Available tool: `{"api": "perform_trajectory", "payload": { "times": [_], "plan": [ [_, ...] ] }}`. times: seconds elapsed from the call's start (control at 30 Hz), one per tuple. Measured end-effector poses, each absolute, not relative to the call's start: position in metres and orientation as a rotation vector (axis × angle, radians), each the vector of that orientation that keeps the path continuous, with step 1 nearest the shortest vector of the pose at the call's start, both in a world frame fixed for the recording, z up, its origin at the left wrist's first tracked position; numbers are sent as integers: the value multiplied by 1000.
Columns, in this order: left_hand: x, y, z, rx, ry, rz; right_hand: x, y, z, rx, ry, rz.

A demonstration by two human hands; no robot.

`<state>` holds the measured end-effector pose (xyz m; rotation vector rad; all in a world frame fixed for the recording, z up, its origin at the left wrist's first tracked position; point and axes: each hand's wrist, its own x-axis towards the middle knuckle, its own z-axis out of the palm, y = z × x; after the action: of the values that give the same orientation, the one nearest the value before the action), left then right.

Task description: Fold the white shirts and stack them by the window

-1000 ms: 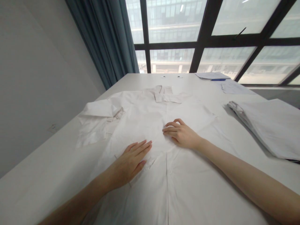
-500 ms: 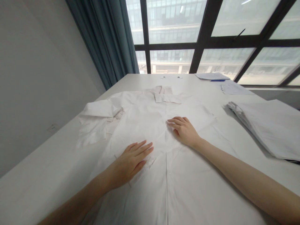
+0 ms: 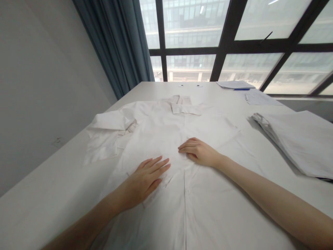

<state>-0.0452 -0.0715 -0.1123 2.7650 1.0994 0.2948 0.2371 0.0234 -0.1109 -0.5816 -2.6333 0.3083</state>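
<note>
A white button-front coat point(image 3: 156, 135) lies spread face up, its collar point(image 3: 186, 109) toward the far end and its front opening running down the middle. My left hand point(image 3: 149, 177) rests flat on the coat's left front, fingers stretched out beside a small slit in the cloth. On the upper front, at the middle line, lies my right hand point(image 3: 199, 152). Its fingers are extended close together and bent slightly, fingertips on the cloth, with the thumb partly underneath. The sleeve point(image 3: 111, 121) on the left is bunched and folded over.
The coat lies on a long white table point(image 3: 153, 89). To the right is a folded stack of white cloth point(image 3: 301, 139). Papers point(image 3: 235, 84) and a blue pen point(image 3: 241, 89) lie at the far right. A curtain point(image 3: 122, 45) and windows stand beyond, a wall at left.
My right hand has slid toward me and slightly left along the coat's front, its fingers now closer together. My left hand has stayed in place.
</note>
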Motion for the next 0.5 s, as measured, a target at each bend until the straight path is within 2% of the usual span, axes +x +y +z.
{"api": "perform_trajectory", "payload": {
  "times": [0.27, 0.5],
  "plan": [
    [-46, -71, -112, 2775, 1093, 250, 235, 19, -108, -714, -2609, 241],
    [-48, -74, -112, 2791, 1079, 187, 238, 26, -119, -996, -2492, 263]
  ]
}}
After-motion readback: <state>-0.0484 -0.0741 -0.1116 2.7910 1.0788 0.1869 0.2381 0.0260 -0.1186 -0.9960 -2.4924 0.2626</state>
